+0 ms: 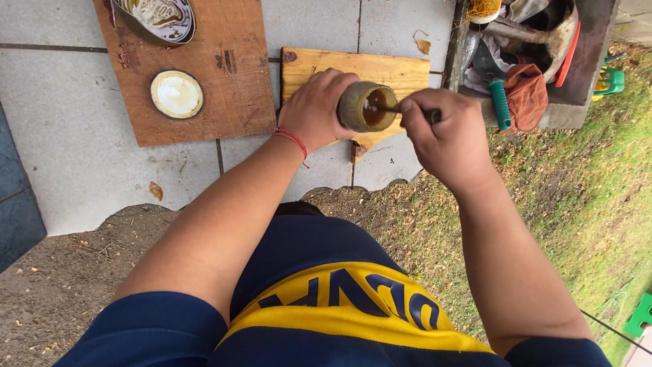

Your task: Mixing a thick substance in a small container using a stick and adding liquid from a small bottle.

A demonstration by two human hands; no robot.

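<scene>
Fingers [319, 92] of my left hand [314, 109] are wrapped round a small jar [367, 106], clamped on its side, with the open mouth tilted toward me. Brown liquid shows inside the jar. Fingers of my right hand [445, 132] are closed together on the handle of a thin tool [407, 111]; its far end sits inside the jar mouth. I cannot tell what kind of tool it is, since the hand covers most of it. A red string [293, 138] circles my left wrist.

I hold the jar in the air above the near edge of a pale wooden board [401, 71], which lies on grey floor tiles [68, 136]. Bare soil and grass lie below my forearms, on the near side of the tiles.

Left of the pale board, a darker brown board [231, 102] rests on the tiles. A round cream lid [176, 94] lies on it. Farther off, a metal dish [163, 19] with streaked contents sits at its top edge.

At upper right, a concrete trough [577, 102] holds a green-handled brush [500, 103], a rust-coloured cloth [528, 92] and other items too cluttered to identify.
</scene>
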